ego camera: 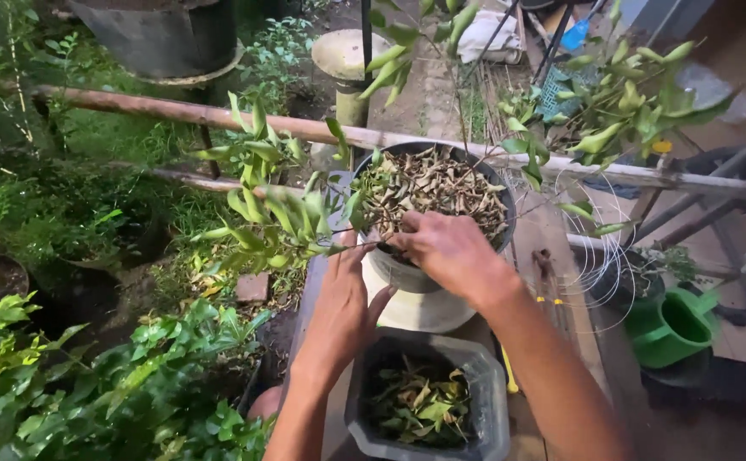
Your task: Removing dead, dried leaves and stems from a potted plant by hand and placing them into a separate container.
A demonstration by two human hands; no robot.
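Observation:
A round grey pot (pixel 407 275) stands in front of me, its top covered with dry brown leaves (pixel 441 183). A small tree with thin branches and green leaves (pixel 271 209) grows out of it. My right hand (pixel 445 248) rests on the pot's near rim, fingers curled at the base of the plant. My left hand (pixel 343 303) is just to its left, fingers pinched on a low branch by the rim. Below my hands sits a grey angular pot (pixel 484 384) holding mixed green and brown leaves.
A long wooden rail (pixel 219 115) crosses behind the pot. A green watering can (pixel 676 324) stands at the right, beside loops of thin wire (pixel 599 256). Leafy green plants (pixel 91 376) fill the lower left. A dark tub (pixel 164 34) and a pedestal (pixel 347 60) stand at the back.

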